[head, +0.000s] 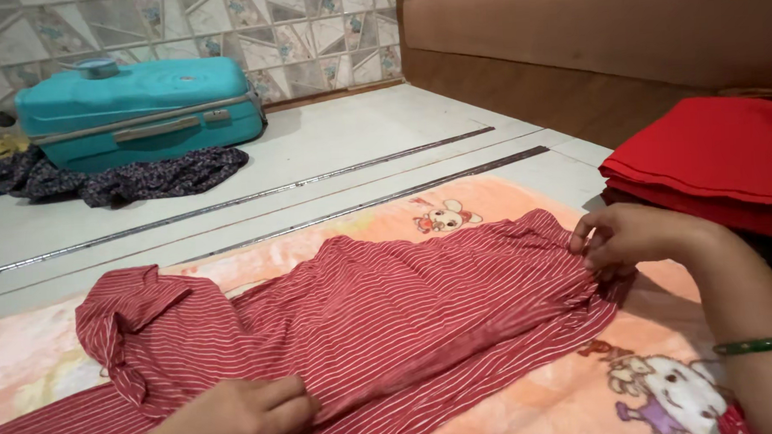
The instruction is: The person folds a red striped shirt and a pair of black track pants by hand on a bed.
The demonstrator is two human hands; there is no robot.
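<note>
Fingers of right hand [622, 239] (wrist bent) pinch striped shirt [390, 319].

Red shirt [381, 320] with thin white stripes; peach blanket [529, 392] with cartoon animal prints; plain red folded cloth [709, 163]; teal suitcase [138, 110]; dark floral-print garment [145, 178]; green bangle [754, 345].

The striped shirt [381, 320] runs off the bottom-left edge, and the right hand [626, 238] hides its hem
</note>
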